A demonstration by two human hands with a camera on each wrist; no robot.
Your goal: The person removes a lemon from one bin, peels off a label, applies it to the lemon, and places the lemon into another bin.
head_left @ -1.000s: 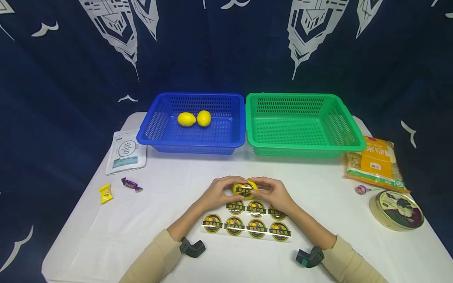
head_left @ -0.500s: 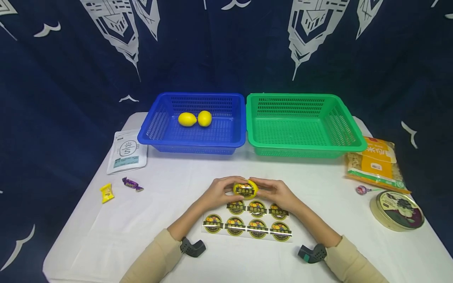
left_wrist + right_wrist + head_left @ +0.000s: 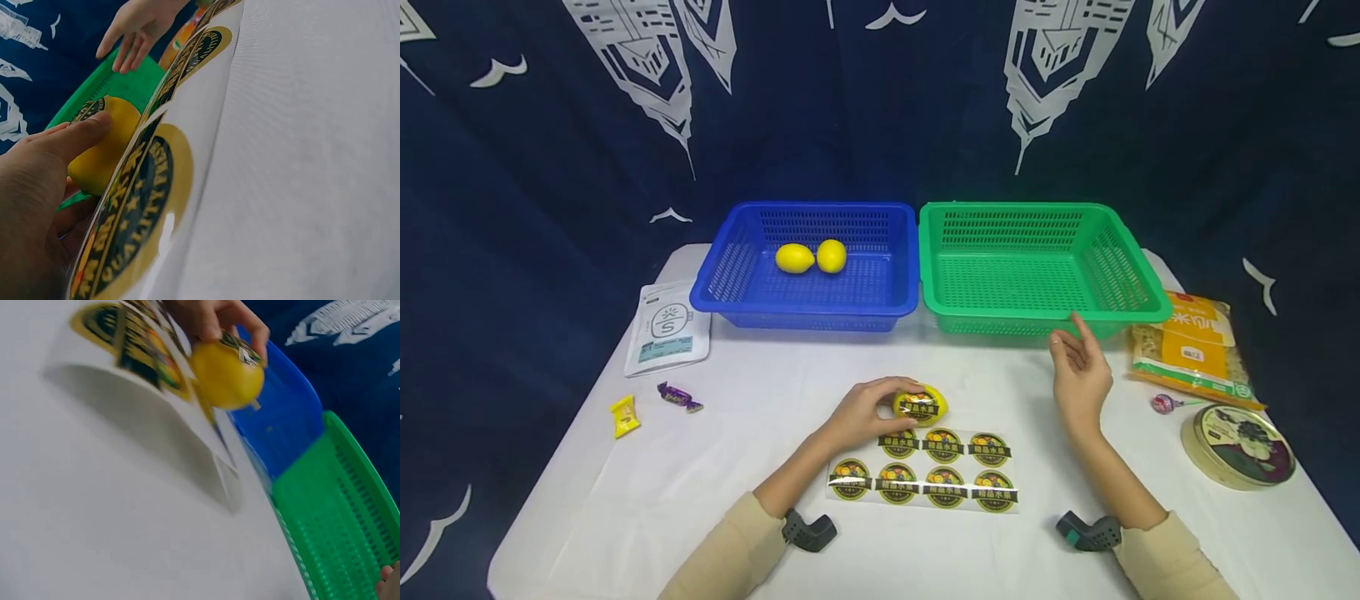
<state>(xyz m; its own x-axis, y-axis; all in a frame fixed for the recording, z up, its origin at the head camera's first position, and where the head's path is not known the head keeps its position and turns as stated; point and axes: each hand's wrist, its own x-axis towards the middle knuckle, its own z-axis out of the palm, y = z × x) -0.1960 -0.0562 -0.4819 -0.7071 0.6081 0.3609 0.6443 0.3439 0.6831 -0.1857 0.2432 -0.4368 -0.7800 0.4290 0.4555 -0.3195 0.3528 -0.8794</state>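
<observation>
A yellow lemon (image 3: 921, 403) with a round black-and-gold sticker on it rests on the white table (image 3: 760, 517), just above a sticker sheet (image 3: 925, 468). My left hand (image 3: 867, 410) grips the lemon from its left side; the lemon (image 3: 103, 147) and curled fingers also show in the left wrist view, and the lemon (image 3: 226, 374) in the right wrist view. My right hand (image 3: 1079, 369) hovers open and holds nothing, near the front rim of the green basket (image 3: 1138, 304). Two more lemons (image 3: 810, 257) lie in the blue basket (image 3: 730, 293).
A white pouch (image 3: 668, 328) and two wrapped candies (image 3: 647, 404) lie at the left. At the right are a yellow snack bag (image 3: 1197, 343), a lollipop (image 3: 1165, 403) and a round tin (image 3: 1242, 445). A dark patterned curtain hangs behind the table.
My right hand has let go of the lemon and moved up and to the right toward the green basket. The left hand still holds the lemon in place.
</observation>
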